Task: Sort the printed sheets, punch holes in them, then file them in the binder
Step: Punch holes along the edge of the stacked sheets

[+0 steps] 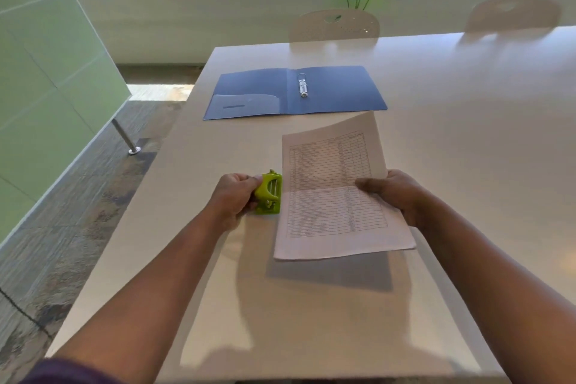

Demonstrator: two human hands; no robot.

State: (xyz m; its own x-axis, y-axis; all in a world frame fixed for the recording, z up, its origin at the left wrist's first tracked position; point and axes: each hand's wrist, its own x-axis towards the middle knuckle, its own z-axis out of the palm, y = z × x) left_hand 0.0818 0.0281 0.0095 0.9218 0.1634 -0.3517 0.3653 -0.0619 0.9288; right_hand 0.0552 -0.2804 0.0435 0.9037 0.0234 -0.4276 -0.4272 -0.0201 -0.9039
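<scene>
Meanwhile left grip (232,196) clasps punch (268,193), right (394,193) pinches sheets (330,196); binder (294,92) beyond.

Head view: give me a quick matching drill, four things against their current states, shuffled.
Things:
1. hole punch
2. printed sheets
3. binder
4. chair

States:
A. lying open and flat, rings showing
B. gripped by the left hand
C. pushed in at the table's far edge
D. held at the right edge by the right hand

Pairs: 1-B, 2-D, 3-A, 4-C
</scene>
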